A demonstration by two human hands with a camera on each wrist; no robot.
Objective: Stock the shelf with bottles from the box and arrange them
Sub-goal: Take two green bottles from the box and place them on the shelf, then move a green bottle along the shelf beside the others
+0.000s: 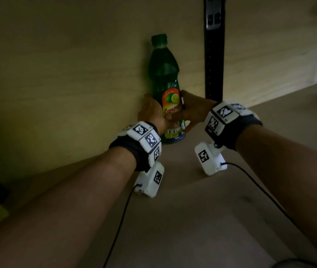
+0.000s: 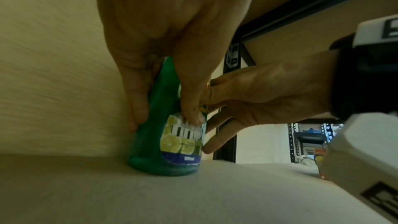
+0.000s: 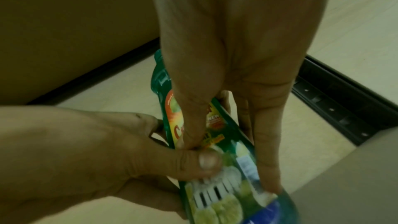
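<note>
Head view: a green bottle (image 1: 164,88) stands upright at the back of the shelf (image 1: 202,200), close to its rear panel and just left of a black upright (image 1: 213,55). The left hand (image 1: 151,113) and right hand (image 1: 192,110) each curl round the labelled lower body from opposite sides, thumbs on the front of the label. Filled and probably fairly heavy, its smooth plastic likely slippery, the bottle is best gripped low on the label band, not at the narrow neck.
</note>
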